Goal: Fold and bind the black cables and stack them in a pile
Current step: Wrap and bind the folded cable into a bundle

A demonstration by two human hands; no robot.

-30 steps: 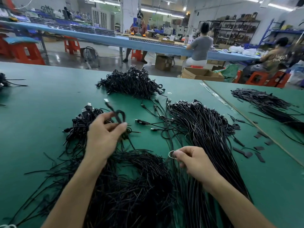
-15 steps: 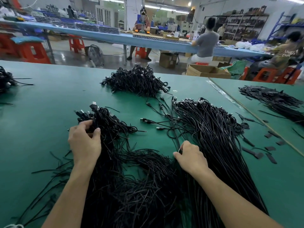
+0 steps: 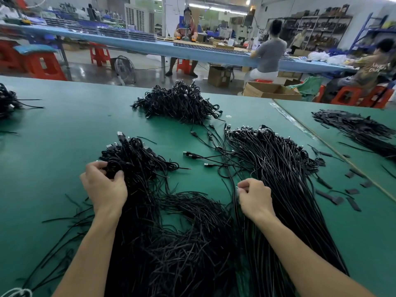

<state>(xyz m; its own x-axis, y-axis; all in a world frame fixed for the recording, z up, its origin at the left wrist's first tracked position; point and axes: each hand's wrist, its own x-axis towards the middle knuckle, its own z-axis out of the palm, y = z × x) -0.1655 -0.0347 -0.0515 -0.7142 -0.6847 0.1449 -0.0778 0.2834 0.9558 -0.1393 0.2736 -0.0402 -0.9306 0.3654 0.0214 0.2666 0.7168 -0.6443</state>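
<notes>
Bare green counter (image 3: 53, 136) was left open to the left of the work and ahead of it; on the right it was bounded by a seam (image 3: 317, 138). The left hand (image 3: 105, 185) was clamped on black cables at the near side of the folded heap (image 3: 137, 155). The right hand (image 3: 254, 196) was pinched on a cable end (image 3: 237, 187) beside the loose straight cables (image 3: 278, 168). Half a second earlier that hand had been laid flat on them. The far pile (image 3: 177, 103) was unchanged.
</notes>
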